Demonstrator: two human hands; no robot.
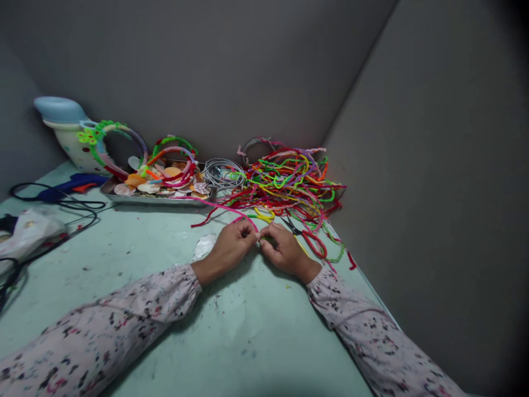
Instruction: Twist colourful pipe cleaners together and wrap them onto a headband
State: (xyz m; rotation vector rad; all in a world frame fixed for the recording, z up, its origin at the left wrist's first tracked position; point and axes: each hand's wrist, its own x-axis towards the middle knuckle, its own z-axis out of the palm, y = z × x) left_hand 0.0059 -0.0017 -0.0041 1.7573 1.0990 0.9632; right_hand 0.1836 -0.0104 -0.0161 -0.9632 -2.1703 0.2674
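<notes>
My left hand [232, 246] and my right hand [286, 251] meet fingertip to fingertip just above the table, both in a pinch. Between them is the end of a bright pink pipe cleaner [231, 209], whose length runs back leftward to the tray. A bit of green also shows at the fingertips; I cannot make out what it is. Scissors with red handles [314, 244] lie just beyond my right hand. Behind the fingers is a tool with yellow looped handles [264, 215]. Crumpled silvery foil [204, 246] lies beside my left wrist.
A metal tray [157, 201] holds shells and fuzzy-wrapped hoops [144, 146]. Right of it are a grey wire coil [223, 173] and a tangled pile of pipe cleaners [289, 179] against the wall. Leftward are a blue-lidded container [76, 146], a blue tool [61, 190], black cable [85, 205] and a plastic bag [35, 229].
</notes>
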